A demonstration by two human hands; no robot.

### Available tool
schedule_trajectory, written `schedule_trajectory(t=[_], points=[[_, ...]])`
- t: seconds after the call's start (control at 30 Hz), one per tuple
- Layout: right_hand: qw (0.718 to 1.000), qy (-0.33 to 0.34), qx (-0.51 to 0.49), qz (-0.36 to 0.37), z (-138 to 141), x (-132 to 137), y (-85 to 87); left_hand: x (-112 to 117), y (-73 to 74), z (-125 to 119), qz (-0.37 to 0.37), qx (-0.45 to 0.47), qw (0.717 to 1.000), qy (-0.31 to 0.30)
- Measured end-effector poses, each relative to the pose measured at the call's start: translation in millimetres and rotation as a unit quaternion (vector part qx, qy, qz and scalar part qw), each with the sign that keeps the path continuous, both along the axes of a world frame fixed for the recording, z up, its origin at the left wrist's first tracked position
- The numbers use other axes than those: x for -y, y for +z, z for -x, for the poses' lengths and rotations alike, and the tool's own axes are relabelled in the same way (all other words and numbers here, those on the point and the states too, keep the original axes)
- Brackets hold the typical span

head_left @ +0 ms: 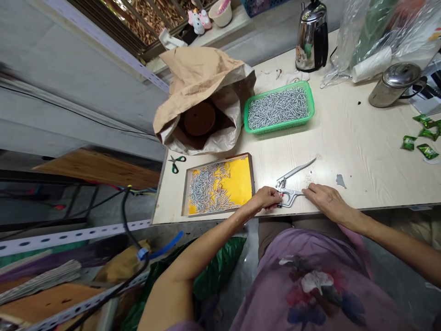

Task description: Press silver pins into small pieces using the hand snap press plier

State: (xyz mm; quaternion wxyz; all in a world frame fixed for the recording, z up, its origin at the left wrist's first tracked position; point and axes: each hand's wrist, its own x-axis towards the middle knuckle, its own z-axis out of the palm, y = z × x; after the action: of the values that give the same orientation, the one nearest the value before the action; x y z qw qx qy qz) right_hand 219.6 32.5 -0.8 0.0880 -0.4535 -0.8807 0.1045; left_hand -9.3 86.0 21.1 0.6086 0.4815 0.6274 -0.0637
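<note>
A metal hand press tool point(291, 184) with a long silver lever lies near the front edge of the pale wooden table point(344, 138). My left hand point(267, 198) is closed in a pinch at the tool's head, holding something too small to make out. My right hand point(322, 197) rests on the tool's lower handle, fingers curled over it. Just left of my hands sits a shallow tray with a yellow base point(241, 177), half covered with several small metal screws point(206, 191).
A green basket point(279, 126) full of screws stands behind the tool. An open brown paper sack point(200, 105) sits at the back left, green-handled scissors point(176, 162) beside it. A kettle point(312, 37), a lidded steel pot point(396, 85), plastic bags and green wrappers point(422, 138) occupy the right.
</note>
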Motion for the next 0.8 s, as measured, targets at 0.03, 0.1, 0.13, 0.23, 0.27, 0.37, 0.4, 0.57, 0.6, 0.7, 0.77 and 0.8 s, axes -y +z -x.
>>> schedule_trajectory(t=[0.03, 0.1, 0.13, 0.23, 0.27, 0.37, 0.4, 0.57, 0.6, 0.7, 0.77, 0.8], points=[[1.000, 0.004, 0.002, 0.000, -0.3, 0.1, 0.6, 0.8, -0.8, -0.3, -0.006, -0.001, 1.000, -0.001], [1.000, 0.013, 0.007, 0.000, -1.7, -0.7, 2.1, 1.9, -1.7, -0.7, -0.016, -0.004, 1.000, -0.004], [1.000, 0.018, 0.009, -0.001, -3.1, -1.9, 2.7, 2.2, -1.9, -0.8, -0.021, -0.006, 1.000, -0.006], [1.000, 0.022, 0.004, -0.014, -9.9, -11.2, 2.6, 2.7, -2.0, -0.7, -0.026, -0.009, 1.000, -0.009], [1.000, 0.019, 0.001, -0.020, -12.9, -16.3, 1.6, 2.9, -2.2, -0.6, -0.025, -0.009, 1.000, -0.010], [1.000, 0.013, 0.001, -0.021, -20.4, -34.3, -4.0, 3.8, -3.4, -0.1, -0.025, -0.012, 1.000, -0.008], [1.000, 0.019, 0.005, -0.017, -21.7, -40.1, -6.0, 4.2, -3.8, 0.1, -0.026, -0.016, 1.000, -0.007], [0.999, 0.040, 0.030, -0.016, -17.8, -54.8, -9.4, 5.7, -4.5, 0.5, -0.025, -0.023, 0.999, -0.006], [0.999, 0.037, 0.033, -0.019, -16.3, -54.9, -8.8, 5.7, -4.4, 0.4, -0.024, -0.021, 0.999, -0.006], [0.999, 0.029, 0.031, -0.024, -13.9, -52.2, -6.4, 6.1, -3.1, 0.0, -0.026, -0.024, 0.999, -0.008], [0.999, 0.026, 0.025, -0.027, -14.0, -49.4, -4.7, 8.1, -0.2, -0.3, -0.032, -0.043, 0.998, -0.020], [0.999, 0.025, 0.024, -0.026, -14.2, -47.9, -3.6, 10.2, 2.0, -0.4, -0.046, -0.062, 0.996, -0.033]])
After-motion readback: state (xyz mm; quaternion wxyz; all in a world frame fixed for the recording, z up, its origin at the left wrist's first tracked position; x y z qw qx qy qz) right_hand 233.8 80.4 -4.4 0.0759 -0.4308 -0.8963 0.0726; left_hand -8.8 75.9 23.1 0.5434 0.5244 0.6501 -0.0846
